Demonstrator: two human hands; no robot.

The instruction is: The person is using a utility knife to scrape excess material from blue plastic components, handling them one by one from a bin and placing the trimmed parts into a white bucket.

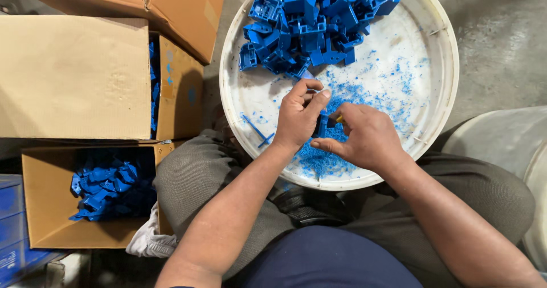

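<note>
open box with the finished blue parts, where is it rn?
In the head view, the open cardboard box of blue parts sits at lower left, beside the person's left knee, below the closed cardboard box.

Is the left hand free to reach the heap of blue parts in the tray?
Probably not yet: the left hand is gripping a blue part, though the heap lies unobstructed just beyond.

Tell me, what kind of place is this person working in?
Probably a small workshop or factory floor. A round white tray holds a heap of blue plastic parts and blue shavings, the hands, left hand and right hand, work one part, and a cardboard box holds more parts.
</note>
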